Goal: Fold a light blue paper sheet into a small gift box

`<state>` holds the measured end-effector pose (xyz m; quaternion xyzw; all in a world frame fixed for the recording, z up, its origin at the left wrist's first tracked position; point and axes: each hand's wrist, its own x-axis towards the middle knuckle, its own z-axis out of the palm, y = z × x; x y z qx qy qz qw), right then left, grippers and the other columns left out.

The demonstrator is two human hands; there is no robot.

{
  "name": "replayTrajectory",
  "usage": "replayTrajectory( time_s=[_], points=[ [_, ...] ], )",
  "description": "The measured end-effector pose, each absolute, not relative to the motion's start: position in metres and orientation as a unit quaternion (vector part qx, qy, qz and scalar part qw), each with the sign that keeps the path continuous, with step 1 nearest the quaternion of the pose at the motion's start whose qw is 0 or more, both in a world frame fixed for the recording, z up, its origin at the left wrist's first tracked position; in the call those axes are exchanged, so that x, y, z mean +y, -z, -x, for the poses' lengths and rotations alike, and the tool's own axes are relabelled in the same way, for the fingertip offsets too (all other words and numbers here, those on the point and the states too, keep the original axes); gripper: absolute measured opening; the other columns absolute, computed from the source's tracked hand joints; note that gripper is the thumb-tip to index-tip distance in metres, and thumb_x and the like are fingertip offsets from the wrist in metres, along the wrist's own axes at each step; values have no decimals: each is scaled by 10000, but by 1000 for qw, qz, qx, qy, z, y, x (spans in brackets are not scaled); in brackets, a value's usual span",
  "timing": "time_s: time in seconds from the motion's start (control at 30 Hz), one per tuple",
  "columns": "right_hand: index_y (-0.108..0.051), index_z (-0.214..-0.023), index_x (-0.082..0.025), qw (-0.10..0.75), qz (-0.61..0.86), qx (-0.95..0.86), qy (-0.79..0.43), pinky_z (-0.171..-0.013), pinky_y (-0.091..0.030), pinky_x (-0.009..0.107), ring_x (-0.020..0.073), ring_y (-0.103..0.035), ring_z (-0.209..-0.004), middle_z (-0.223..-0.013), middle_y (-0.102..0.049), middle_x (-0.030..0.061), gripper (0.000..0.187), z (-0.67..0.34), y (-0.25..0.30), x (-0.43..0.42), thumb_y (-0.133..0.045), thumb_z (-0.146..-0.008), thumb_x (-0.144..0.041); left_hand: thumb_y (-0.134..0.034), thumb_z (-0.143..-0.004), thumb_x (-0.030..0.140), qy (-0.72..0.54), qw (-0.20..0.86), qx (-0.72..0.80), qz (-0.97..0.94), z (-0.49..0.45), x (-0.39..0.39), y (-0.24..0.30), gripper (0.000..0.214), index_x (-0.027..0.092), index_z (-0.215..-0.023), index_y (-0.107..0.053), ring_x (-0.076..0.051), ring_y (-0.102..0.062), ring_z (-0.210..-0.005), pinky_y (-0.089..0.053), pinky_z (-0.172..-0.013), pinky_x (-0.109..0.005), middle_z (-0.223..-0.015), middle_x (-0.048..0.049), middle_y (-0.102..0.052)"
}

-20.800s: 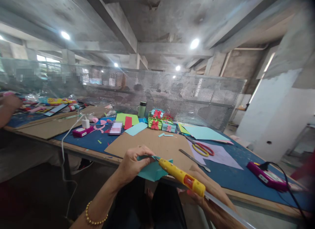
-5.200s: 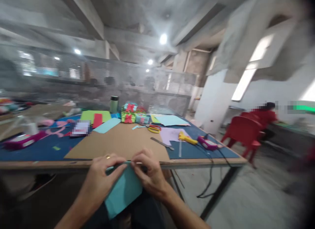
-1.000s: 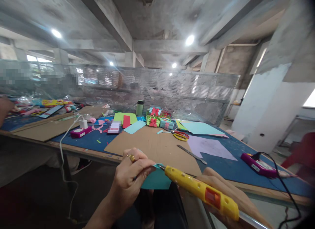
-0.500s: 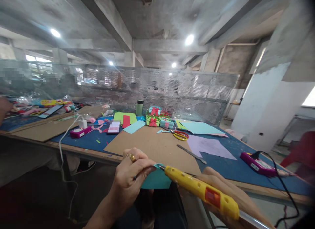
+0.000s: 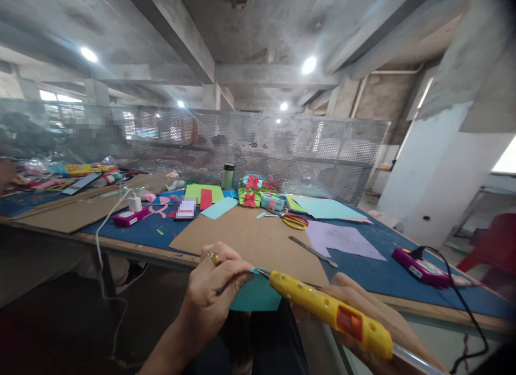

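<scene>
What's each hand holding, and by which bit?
Left hand: blue paper, pinched near its top edge. Right hand: yellow glue gun, but where it's gripped is hidden.

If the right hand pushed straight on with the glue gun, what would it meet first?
Probably the teal paper, at the top edge pinched by the left hand; the tip of the glue gun looks at or near it, though depth is unclear.

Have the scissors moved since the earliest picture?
Yes: the scissors shifted left and back against the purple sheet; their handles lay over it then, now sit by its far left corner.
</scene>
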<state>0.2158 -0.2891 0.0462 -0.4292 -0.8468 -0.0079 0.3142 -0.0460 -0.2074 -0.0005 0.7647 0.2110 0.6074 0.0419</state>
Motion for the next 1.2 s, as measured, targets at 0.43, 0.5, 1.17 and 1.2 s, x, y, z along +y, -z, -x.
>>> replayTrajectory(
  time_s=[0.43,0.5,1.17,1.2],
  points=[
    [-764,-1023,-226,408,535,-739,39,-631,-632,310,284,-734,-873,-1011,-770,80,436,-249,-20,-280,-572,-839,-572,-616,-885,252,-581,169,339,-721,43,-205,1,108,209,-835,-701,-159,-586,-762,-421,-696,-272,-787,-7,-650],
    [-776,-926,-201,423,535,-731,0,-586,-618,290,260,-733,-769,-869,-776,81,449,-254,-24,-272,-549,-852,-581,-609,-888,292,-566,218,345,-716,43,-203,2,154,197,-800,-694,-146,-574,-719,-416,-669,-258,-742,1,-625],
    [-596,-678,-165,529,586,-608,-76,-663,-495,277,244,-631,-886,-781,-650,96,483,-334,-19,-228,-510,-897,-586,-703,-803,419,-625,296,371,-619,51,-189,1,224,207,-873,-724,-136,-601,-687,-449,-582,-206,-798,9,-680],
    [-590,-689,-164,519,603,-604,-57,-637,-488,275,233,-635,-839,-787,-655,98,493,-340,-21,-226,-488,-901,-597,-719,-785,422,-633,293,372,-613,52,-187,0,236,205,-877,-727,-135,-591,-639,-441,-548,-209,-766,14,-682]
  ],
)
